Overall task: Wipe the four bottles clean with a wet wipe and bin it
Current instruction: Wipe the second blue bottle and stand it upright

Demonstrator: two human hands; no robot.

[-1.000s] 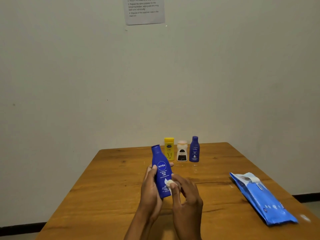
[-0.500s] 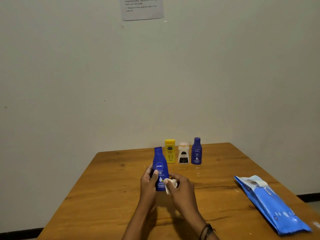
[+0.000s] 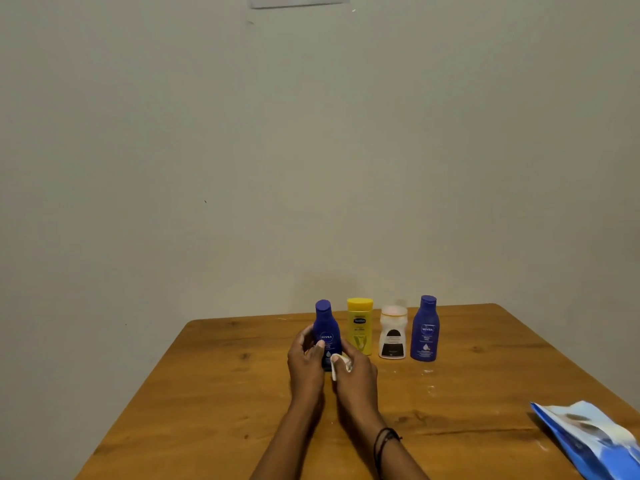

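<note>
At bench [image 3: 207,393] rear: your left hand [image 3: 306,362] fingers curl round blue bottle [image 3: 327,336], upright beside yellow bottle [image 3: 360,327]; right hand [image 3: 356,374] fingers pinch wet wipe [image 3: 337,363]. Step: prob. setting blue bottle down. Next: release, take yellow bottle w/o tipping.

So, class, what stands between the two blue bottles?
The head view shows two: the yellow bottle beside the blue bottle that the left hand holds, then the white bottle beside the other blue bottle.

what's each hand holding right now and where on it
The left hand grips the leftmost blue bottle around its lower body; the right hand pinches the crumpled wet wipe near its top.
</note>
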